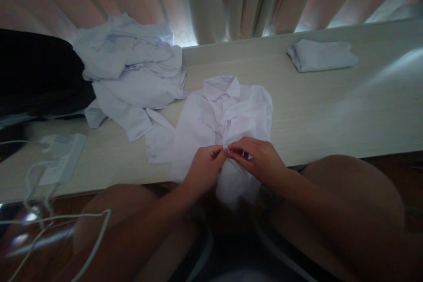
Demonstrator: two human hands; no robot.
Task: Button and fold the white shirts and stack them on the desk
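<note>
Seemingly both hands, left hand (204, 166) and right hand (257, 158), pinch soft white shirt (224, 114).

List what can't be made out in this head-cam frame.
- Head view: the white shirt front where the left hand and right hand pinch it; fingers hide it.
- Shirt hem: drops behind the table edge.
- Dark object far left: too dim, cut by the frame edge.

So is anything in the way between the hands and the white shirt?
No, nothing visible. The left hand and right hand are already on the shirt, pinching its front where the fingertips meet. The pile of clothes lies off to the left, and the folded cloth far to the right.
</note>
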